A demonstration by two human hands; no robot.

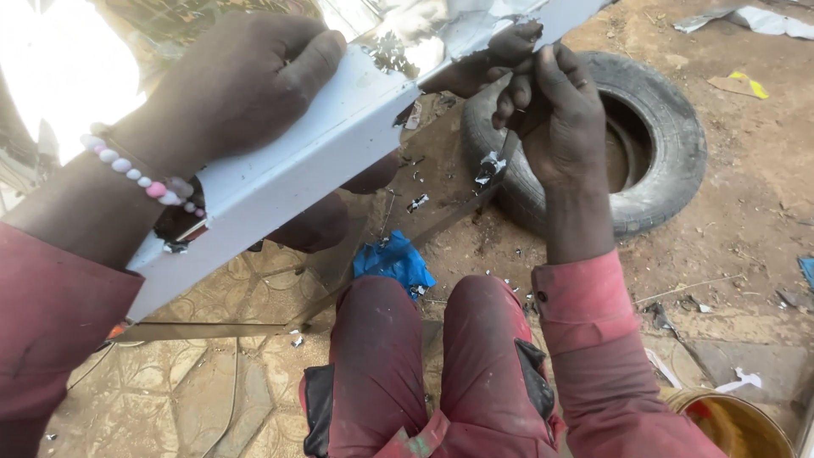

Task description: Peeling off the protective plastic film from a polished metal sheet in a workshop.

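The single head camera looks steeply down from the person's head, close over a long white panel [339, 144] held across the upper left. Below the panel show the person's own knees, and just beyond its far end lies a tyre [670, 144] on the dirt ground.

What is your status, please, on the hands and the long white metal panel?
Left hand gripping long white metal panel. Right hand working a thin scraping tool at its edge. Worn black tyre on the ground beyond.
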